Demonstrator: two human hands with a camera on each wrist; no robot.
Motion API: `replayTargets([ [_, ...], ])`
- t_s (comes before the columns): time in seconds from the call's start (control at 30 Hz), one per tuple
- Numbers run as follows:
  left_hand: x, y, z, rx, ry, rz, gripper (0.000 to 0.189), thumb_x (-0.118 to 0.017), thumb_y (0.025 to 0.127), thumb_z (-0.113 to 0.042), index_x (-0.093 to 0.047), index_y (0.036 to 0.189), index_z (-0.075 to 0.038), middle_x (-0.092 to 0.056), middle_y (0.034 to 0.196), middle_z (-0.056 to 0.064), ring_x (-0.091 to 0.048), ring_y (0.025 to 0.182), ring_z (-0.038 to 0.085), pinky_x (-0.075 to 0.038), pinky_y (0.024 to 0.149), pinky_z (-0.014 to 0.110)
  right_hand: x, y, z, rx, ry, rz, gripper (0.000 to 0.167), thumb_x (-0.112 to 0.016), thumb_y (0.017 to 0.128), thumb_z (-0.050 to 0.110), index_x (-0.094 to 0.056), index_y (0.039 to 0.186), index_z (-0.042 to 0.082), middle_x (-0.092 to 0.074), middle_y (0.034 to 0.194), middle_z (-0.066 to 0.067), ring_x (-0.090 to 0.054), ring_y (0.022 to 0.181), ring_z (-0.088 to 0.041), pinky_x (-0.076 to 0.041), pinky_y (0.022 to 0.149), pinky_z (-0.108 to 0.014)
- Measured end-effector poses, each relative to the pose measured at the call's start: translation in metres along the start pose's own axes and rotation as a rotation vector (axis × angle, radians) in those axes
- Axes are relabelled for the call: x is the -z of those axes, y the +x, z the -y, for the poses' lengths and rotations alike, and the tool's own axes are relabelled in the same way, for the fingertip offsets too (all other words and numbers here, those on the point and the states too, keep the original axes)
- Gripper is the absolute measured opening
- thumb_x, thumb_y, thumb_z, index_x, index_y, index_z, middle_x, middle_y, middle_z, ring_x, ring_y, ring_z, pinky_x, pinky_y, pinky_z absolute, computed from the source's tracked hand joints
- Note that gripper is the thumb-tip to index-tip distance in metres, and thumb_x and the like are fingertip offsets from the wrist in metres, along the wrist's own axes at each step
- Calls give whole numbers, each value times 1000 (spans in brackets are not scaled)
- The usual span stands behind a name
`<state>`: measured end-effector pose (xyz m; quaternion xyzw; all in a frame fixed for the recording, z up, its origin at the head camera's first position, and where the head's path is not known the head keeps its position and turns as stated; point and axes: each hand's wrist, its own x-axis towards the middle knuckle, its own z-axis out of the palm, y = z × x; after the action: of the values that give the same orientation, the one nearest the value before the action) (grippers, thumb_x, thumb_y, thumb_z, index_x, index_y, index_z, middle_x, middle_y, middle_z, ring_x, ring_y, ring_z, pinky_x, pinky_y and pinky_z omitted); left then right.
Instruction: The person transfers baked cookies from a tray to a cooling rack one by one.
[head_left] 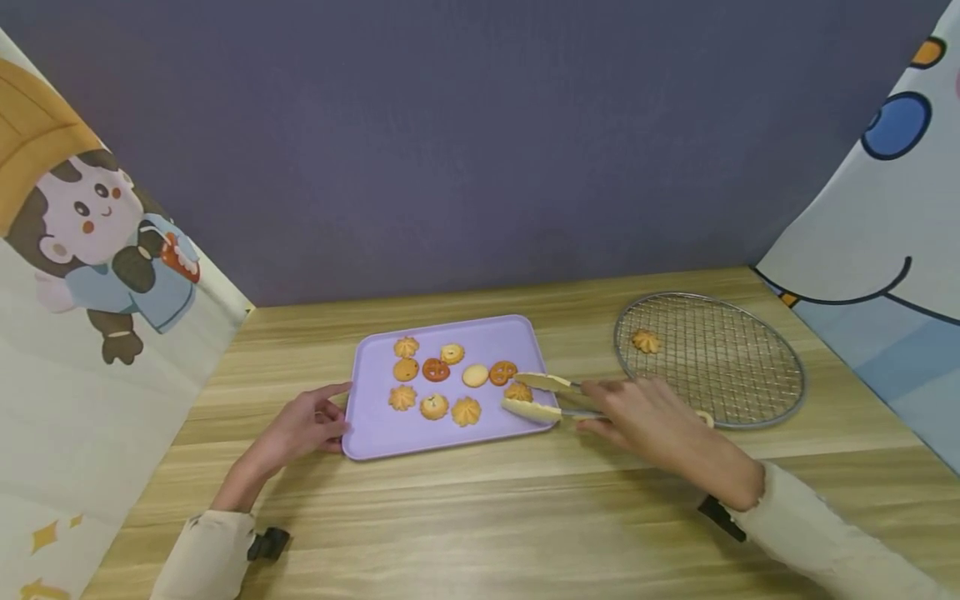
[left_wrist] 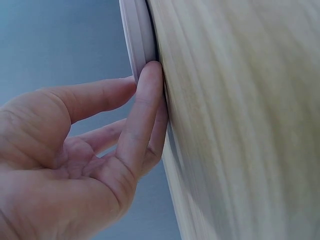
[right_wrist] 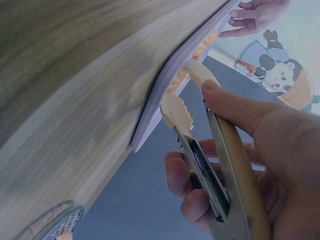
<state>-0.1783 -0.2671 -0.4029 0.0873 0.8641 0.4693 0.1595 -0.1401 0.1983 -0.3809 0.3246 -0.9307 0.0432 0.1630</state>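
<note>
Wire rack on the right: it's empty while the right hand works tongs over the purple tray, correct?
Not empty. The head view shows one cookie lying on the wire rack. The right hand does hold tongs over the purple tray.

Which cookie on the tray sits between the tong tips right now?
The swirl cookie at the tray's right edge, just below the right-hand pretzel-shaped one; the tongs straddle it.

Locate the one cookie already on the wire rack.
In the head view, the cookie lies on the round wire rack's far-left part, right of the purple tray, beyond the right hand holding the tongs.
</note>
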Motion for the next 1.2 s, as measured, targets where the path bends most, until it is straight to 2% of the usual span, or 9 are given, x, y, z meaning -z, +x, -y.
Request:
replayTargets([
  [0.13, 0, 0, 1, -22, 1, 7, 65, -62, 92, 8, -29, 147, 16, -57, 91, 18, -65, 78, 23, -62, 64, 35, 2, 0, 0, -1, 3, -1, 36, -81, 80, 41, -61, 87, 12, -57, 66, 6, -33, 44, -1, -25, 36, -13],
  [0.37, -1, 1, 2, -17, -6, 3, 65, -62, 91, 9, -30, 148, 15, -58, 91, 18, -64, 78, 24, -62, 65, 34, 8, -2, -2, 6, 13, -37, 38, -80, 82, 39, -65, 98, 9, -64, 72, 1, -36, 45, 0, -26, 36, -11],
  [0.57, -1, 1, 1, -16, -1, -2, 65, -63, 91, 8, -32, 148, 14, -57, 91, 18, -64, 77, 22, -62, 65, 33, 13, -6, -6, 19, 5, -79, 50, -61, 93, 54, -67, 105, 7, -67, 76, 0, -34, 43, 2, -26, 36, -10],
  [0.63, -1, 0, 1, -16, -3, -4, 65, -63, 91, 9, -32, 148, 14, -57, 91, 18, -64, 77, 22, -62, 65, 33, 15, -8, -6, 23, 8, -88, 47, -64, 92, 52, -67, 105, 7, -65, 74, 2, -34, 44, 3, -27, 37, -10],
  [0.8, -1, 0, 2, -9, -7, -7, 64, -62, 91, 9, -32, 148, 14, -57, 91, 18, -64, 77, 22, -62, 65, 34, 21, -14, -8, 1, 29, -101, 41, -81, 81, 36, -69, 107, 7, -63, 69, 5, -38, 47, 3, -30, 38, -13],
  [1.2, -1, 0, 2, 10, 5, -9, 64, -62, 92, 6, -33, 149, 11, -58, 94, 18, -64, 81, 23, -62, 67, 33, 27, -34, -25, -54, -16, -158, 45, -83, 77, 35, -71, 109, 4, -69, 71, -3, -48, 46, -3, -38, 37, -19],
])
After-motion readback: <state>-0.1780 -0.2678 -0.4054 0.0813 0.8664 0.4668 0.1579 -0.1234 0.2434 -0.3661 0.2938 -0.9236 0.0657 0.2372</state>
